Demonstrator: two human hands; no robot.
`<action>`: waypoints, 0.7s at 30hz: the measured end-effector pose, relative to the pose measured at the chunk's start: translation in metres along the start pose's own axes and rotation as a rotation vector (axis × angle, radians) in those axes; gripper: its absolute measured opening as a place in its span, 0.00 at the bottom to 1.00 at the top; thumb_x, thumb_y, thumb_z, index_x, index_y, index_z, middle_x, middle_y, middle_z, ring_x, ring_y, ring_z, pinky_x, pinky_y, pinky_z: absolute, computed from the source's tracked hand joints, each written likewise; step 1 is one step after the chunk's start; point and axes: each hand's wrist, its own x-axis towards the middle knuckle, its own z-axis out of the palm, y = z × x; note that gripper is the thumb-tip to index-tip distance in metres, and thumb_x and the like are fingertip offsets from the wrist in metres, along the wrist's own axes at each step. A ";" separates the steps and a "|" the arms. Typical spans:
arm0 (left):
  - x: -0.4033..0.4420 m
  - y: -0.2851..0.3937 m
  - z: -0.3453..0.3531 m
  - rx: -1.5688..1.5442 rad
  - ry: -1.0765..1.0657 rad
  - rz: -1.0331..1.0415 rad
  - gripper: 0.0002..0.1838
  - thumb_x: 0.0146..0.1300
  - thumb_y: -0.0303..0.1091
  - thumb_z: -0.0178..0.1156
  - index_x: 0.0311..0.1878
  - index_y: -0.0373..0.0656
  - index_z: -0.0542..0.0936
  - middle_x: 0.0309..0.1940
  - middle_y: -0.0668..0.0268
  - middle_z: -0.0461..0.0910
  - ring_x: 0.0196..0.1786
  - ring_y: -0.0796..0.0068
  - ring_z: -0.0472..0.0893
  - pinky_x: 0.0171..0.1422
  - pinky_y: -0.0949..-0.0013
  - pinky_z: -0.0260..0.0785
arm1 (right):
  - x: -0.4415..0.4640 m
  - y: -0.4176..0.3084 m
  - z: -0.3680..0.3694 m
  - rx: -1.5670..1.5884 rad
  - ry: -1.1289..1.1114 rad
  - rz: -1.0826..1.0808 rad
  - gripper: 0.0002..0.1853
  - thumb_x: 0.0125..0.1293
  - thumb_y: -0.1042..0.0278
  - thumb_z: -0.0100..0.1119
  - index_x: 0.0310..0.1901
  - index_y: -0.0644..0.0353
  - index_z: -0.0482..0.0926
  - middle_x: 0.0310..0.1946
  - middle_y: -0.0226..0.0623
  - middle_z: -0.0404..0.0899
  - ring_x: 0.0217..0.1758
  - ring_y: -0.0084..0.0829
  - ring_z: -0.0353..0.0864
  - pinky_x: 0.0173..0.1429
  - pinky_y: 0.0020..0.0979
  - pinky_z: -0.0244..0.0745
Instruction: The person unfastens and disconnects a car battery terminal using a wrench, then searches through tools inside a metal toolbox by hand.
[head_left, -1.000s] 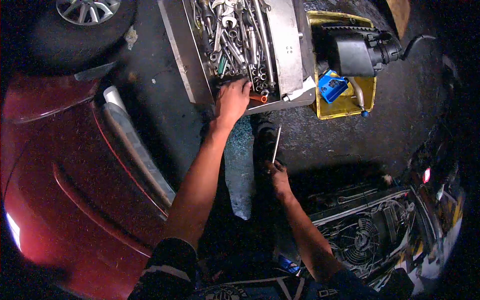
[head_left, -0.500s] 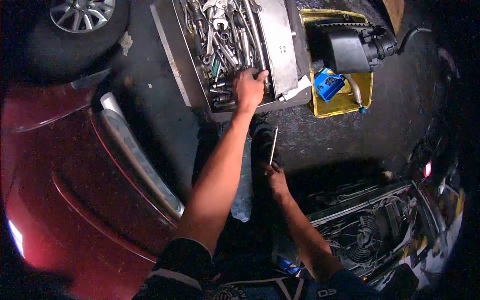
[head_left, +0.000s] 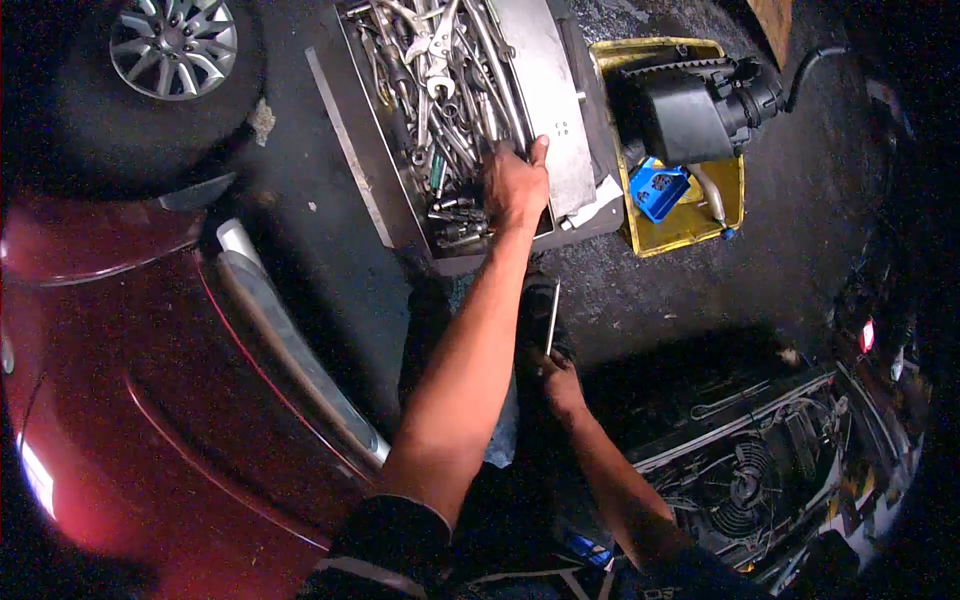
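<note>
My left hand (head_left: 513, 185) reaches into the metal toolbox (head_left: 400, 215), over the loose tools at its near right side. Its thumb sticks out apart toward the box's right wall; the other fingers point down among the tools and are partly hidden. Wrenches (head_left: 438, 85), locking pliers (head_left: 432, 40) and sockets (head_left: 460, 233) lie jumbled about it. Lower down, my right hand (head_left: 562, 385) is closed around the bottom end of a slim, shiny metal rod-like tool (head_left: 553, 320), which stands out upward from the fist. The gripped end is hidden.
Right of the toolbox is a yellow bin (head_left: 690, 240) with a black plastic air-filter housing (head_left: 675, 110) and a blue tray (head_left: 658, 188). A red car panel (head_left: 200, 400) and a wheel (head_left: 175, 45) fill the left. A radiator fan (head_left: 745, 485) shows lower right.
My left hand has shifted slightly toward the box's right wall, its thumb lifted more outward. My right hand keeps the metal tool. The whole view has shifted a little.
</note>
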 end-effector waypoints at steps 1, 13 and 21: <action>0.007 -0.002 0.002 0.019 -0.016 0.010 0.31 0.65 0.56 0.63 0.52 0.32 0.80 0.50 0.37 0.80 0.57 0.39 0.80 0.60 0.46 0.72 | -0.002 -0.006 0.000 0.051 -0.015 0.038 0.17 0.70 0.53 0.63 0.48 0.59 0.82 0.29 0.23 0.71 0.32 0.20 0.65 0.41 0.25 0.62; -0.029 -0.036 -0.078 -0.313 -0.066 0.074 0.26 0.77 0.54 0.50 0.53 0.36 0.77 0.27 0.60 0.78 0.28 0.68 0.80 0.32 0.62 0.71 | 0.002 0.006 -0.002 0.159 0.015 0.097 0.15 0.68 0.53 0.64 0.46 0.56 0.82 0.32 0.22 0.72 0.34 0.19 0.66 0.40 0.26 0.62; 0.001 -0.074 -0.108 0.105 0.248 0.187 0.23 0.77 0.45 0.48 0.50 0.28 0.76 0.36 0.44 0.82 0.38 0.43 0.82 0.47 0.48 0.72 | -0.021 -0.042 0.006 -0.091 -0.019 0.104 0.13 0.77 0.68 0.49 0.57 0.60 0.77 0.43 0.36 0.86 0.43 0.28 0.83 0.53 0.28 0.77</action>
